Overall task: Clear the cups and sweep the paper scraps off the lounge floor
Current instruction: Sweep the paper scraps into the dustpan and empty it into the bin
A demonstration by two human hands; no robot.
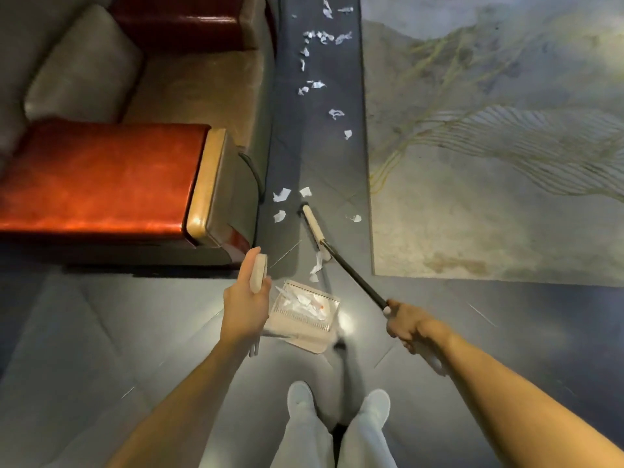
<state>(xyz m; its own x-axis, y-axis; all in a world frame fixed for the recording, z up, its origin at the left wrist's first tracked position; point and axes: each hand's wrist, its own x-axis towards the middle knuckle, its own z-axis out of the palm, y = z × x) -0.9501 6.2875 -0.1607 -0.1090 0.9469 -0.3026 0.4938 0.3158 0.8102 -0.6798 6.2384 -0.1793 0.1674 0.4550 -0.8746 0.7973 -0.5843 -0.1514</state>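
- The left hand is curled round the beige top of the long-handled dustpan. It holds the tray low on the dark floor with its mouth toward the litter, and white scraps already lie inside.
- The right hand is clamped on the black shaft of the broom. The pale broom head reaches out ahead of the pan, placed, I judge, to drag paper back toward it.
- Paper scraps lie just beside the broom head, and many more trail far up the floor strip.
- That strip runs between the sofa and the rug. The sofa base crowds the nearest scraps, so a stroke there likely has little room.
- No cups are in view.
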